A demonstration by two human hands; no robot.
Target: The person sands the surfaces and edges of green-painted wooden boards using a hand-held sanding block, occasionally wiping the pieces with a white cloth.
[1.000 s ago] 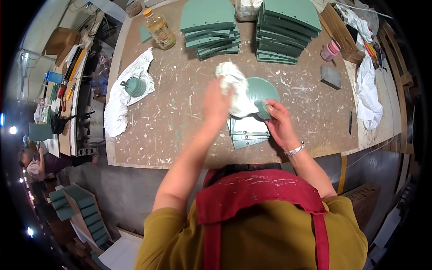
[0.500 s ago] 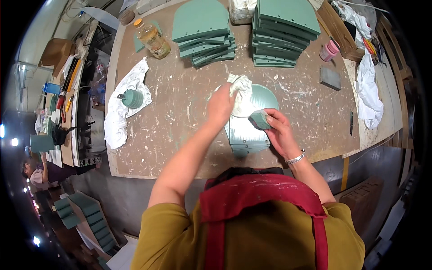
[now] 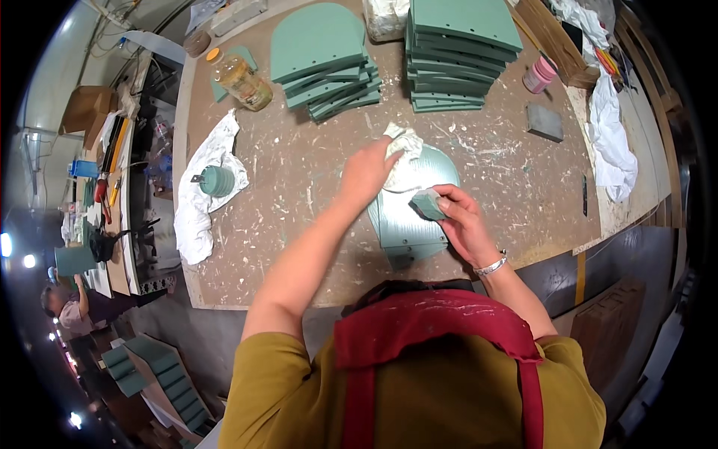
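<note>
Before me on the table lies a shiny pale-green panel [image 3: 413, 224] with a rounded far end and small holes along its near edge. At least one more panel shows beneath it. My left hand [image 3: 366, 173] is closed on a crumpled white cloth [image 3: 404, 159], pressed against the panel's far left part. Between the thumb and fingers of my right hand [image 3: 465, 221] is a small green-grey block [image 3: 427, 204], probably a sanding block. It is tilted over the panel's right side; whether it touches the surface I cannot tell.
Two stacks of green rounded panels [image 3: 318, 34] [image 3: 464, 30] stand at the back. A bottle with an orange cap [image 3: 241, 81], a green ribbed pot on a white cloth [image 3: 217, 181], a pink jar [image 3: 538, 76] and a grey block [image 3: 544, 122] surround the work. Another person [image 3: 71, 310] is far left.
The view has shifted a little, moving the stacks left and down in the picture. My left hand and its cloth have slid slightly over the panel. My right hand still holds the block.
</note>
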